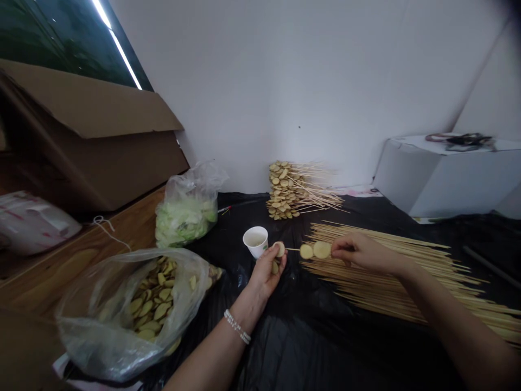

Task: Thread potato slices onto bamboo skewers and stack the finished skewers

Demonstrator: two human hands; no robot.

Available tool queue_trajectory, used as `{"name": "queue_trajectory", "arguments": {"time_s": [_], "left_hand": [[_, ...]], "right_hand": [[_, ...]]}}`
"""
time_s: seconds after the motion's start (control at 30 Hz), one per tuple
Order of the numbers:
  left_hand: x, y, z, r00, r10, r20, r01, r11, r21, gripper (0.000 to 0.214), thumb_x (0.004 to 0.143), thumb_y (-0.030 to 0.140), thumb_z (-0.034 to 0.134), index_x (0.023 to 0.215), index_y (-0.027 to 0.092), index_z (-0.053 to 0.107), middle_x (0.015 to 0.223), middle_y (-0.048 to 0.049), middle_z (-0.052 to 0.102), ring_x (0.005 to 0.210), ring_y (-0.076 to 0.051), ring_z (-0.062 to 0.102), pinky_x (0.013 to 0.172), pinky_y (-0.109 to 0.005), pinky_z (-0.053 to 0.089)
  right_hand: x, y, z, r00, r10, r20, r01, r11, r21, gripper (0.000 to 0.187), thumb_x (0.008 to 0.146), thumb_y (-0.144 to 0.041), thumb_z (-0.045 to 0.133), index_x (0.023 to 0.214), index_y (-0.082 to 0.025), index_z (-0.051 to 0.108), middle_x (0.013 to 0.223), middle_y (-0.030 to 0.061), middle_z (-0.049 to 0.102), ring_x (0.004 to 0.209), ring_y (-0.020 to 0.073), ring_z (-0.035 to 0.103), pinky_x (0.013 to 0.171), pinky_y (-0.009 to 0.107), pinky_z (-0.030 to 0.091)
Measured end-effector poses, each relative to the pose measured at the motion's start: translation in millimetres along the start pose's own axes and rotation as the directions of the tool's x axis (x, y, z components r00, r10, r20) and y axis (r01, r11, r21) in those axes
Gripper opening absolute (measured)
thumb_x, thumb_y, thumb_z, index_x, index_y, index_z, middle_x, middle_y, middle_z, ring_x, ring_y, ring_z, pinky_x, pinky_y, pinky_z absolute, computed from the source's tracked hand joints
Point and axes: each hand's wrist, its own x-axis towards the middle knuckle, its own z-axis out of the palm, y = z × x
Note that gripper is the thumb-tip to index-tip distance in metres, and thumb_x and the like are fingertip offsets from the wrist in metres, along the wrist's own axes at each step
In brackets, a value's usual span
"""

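Note:
My left hand [266,271], with a beaded bracelet on its wrist, grips potato slices [279,249] between thumb and fingers. My right hand [358,252] pinches a bamboo skewer [292,249] that carries two round potato slices [314,250] close to the fingers. The skewer's tip reaches the upper slice in my left hand; whether it has gone in, I cannot tell. A white paper cup [255,242] stands just behind my left hand. Beneath my right hand lies a wide spread of bare bamboo skewers [378,290].
An open plastic bag [101,331] of potato slices sits at left. Behind it stands a bag of pale green vegetable [185,217]. Loaded skewers [285,190] are stacked by the wall. A cardboard box [122,157] and a white box [439,174] flank the black plastic sheet [280,342].

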Motion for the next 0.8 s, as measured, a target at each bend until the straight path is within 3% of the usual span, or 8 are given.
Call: {"name": "queue_trajectory", "arguments": {"time_s": [0.37, 0.8], "left_hand": [[-2.8, 2.3, 1.2, 0.998, -0.026, 0.055, 0.024, 0.999, 0.041, 0.010, 0.076, 0.003, 0.063, 0.079, 0.012, 0.063, 0.074, -0.0046, 0.067, 0.067, -0.011, 0.066, 0.056, -0.015, 0.053], [-1.7, 0.1, 0.0, 1.000, -0.002, 0.031, 0.000, 0.999, 0.049, 0.010, 0.075, 0.002, 0.064, 0.075, 0.012, 0.063, 0.074, -0.0051, 0.068, 0.067, -0.011, 0.066, 0.058, -0.016, 0.054]], "right_hand": [[0.6, 4.2, -2.0, 1.000, -0.005, -0.029, 0.004, 0.999, -0.036, 0.027, 0.081, -0.039, 0.050, 0.070, -0.018, 0.062, 0.058, -0.0002, 0.056, 0.055, 0.0127, 0.047, 0.052, 0.025, 0.034], [1.0, 1.8, 0.1, 1.000, -0.001, -0.017, 0.001, 0.999, -0.051, 0.024, 0.080, -0.035, 0.049, 0.068, -0.018, 0.062, 0.058, -0.0010, 0.053, 0.055, 0.0122, 0.043, 0.052, 0.025, 0.031]]}}
